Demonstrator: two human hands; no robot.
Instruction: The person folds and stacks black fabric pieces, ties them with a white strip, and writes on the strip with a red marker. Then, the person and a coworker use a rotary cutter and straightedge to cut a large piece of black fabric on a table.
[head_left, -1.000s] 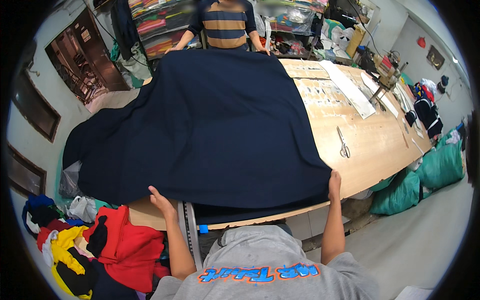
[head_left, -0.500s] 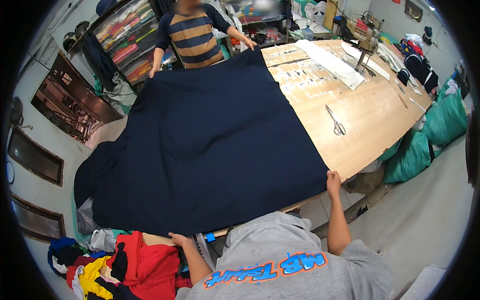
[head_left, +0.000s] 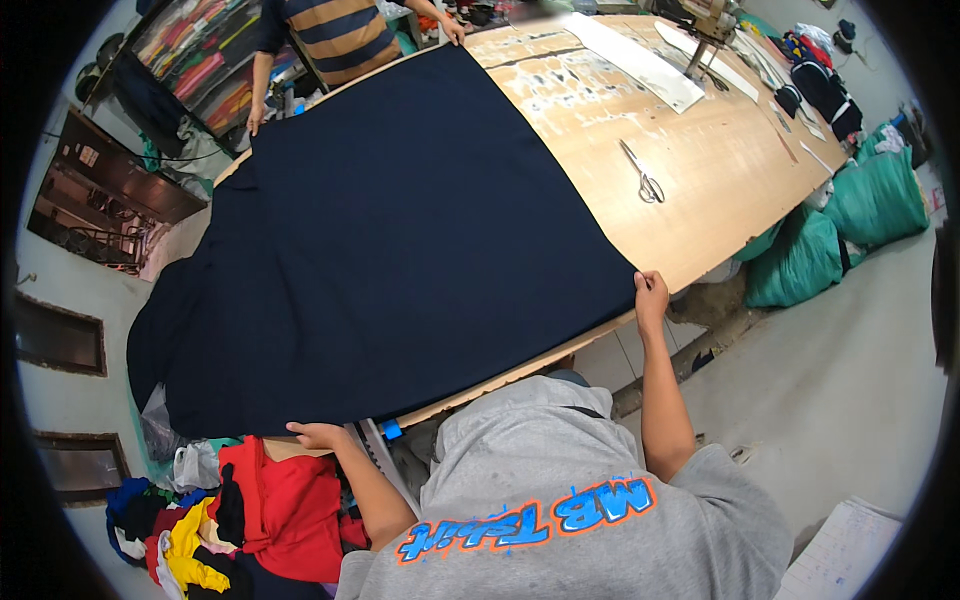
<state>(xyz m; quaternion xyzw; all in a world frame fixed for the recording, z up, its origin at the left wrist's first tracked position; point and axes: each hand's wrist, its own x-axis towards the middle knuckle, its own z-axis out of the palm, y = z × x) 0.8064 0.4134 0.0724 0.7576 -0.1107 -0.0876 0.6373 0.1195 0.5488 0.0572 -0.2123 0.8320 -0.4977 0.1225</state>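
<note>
A wide sheet of dark navy fabric lies spread over the left part of the wooden table. My right hand pinches its near right corner at the table's edge. Along the near left edge, my left hand has its fingers closed on the fabric's border. Across the table, a co-worker in a striped shirt holds the far edge, one hand at the left and the other hand at the far right corner. Fabric bunches in loose folds at the left end.
Metal scissors lie on the bare wood of the table, right of the fabric. Farther back are a white pattern strip and a cutting machine. Green sacks stand at right; colourful cloth is piled at lower left.
The fabric has come down flatter on the table, its long crease smoothed. Both my hands still hold it, the left one shifted left. The view has tilted, so everything sits higher in it.
</note>
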